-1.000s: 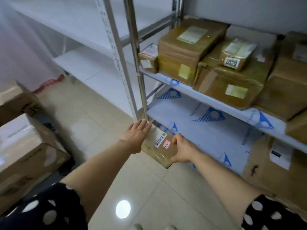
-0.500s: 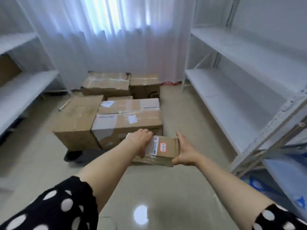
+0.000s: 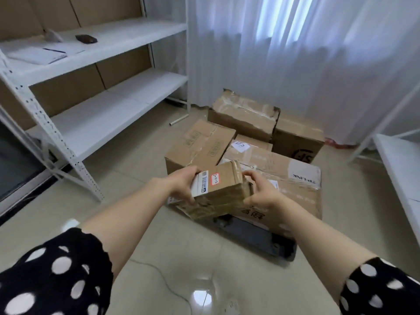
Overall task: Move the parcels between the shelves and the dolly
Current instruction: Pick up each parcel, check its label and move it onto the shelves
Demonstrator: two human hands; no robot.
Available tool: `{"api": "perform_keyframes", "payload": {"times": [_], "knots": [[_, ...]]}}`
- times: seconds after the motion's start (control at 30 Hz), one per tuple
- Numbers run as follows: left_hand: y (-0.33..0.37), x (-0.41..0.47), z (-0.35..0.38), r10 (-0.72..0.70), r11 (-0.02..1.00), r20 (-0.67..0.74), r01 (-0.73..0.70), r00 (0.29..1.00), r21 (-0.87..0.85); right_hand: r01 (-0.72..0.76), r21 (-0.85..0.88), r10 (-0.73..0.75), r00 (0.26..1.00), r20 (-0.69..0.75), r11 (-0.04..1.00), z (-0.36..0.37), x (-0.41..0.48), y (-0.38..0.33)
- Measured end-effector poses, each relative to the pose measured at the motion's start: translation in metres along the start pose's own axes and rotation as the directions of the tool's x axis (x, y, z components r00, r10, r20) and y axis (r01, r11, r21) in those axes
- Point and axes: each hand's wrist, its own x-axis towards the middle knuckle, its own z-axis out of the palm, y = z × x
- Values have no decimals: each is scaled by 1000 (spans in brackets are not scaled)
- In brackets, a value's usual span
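Observation:
A small taped brown parcel (image 3: 223, 189) with a white label and a red-edged sticker hangs in the air between my hands. My left hand (image 3: 181, 186) grips its left end, fingers curled round the edge. My right hand (image 3: 261, 193) holds its right end. Just beyond and below the parcel stands a dark dolly (image 3: 256, 238) loaded with several cardboard boxes, among them a wide TP-LINK box (image 3: 286, 180) and a long box (image 3: 200, 146) on the left.
White metal shelves (image 3: 95, 114) stand at the left, with papers and a dark object on the upper board. Another white shelf (image 3: 400, 169) shows at the right edge. A white curtain (image 3: 295, 53) hangs behind the dolly. A thin cable (image 3: 166, 283) lies on the tiled floor.
I have turned from the stocked shelves to the dolly, carrying the small parcel in both hands. The dolly's boxes are now closer, right behind the parcel.

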Motion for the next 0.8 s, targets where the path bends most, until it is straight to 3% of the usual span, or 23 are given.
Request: {"api": "perform_keyframes", "payload": {"times": [0.17,0.63,0.8], "knots": [[-63,56,-37,-119,993,13,120,993,-21,77,-67,-68,989,129,995,-1,116,-27],[-175,223,-198,-341,930,0,337,940,145,281,-127,-221,910,351,951,-23,403,-136],[-229,279,-236,-316,943,-37,318,948,96,272,-187,-223,943,246,944,-14,477,-163]]}}
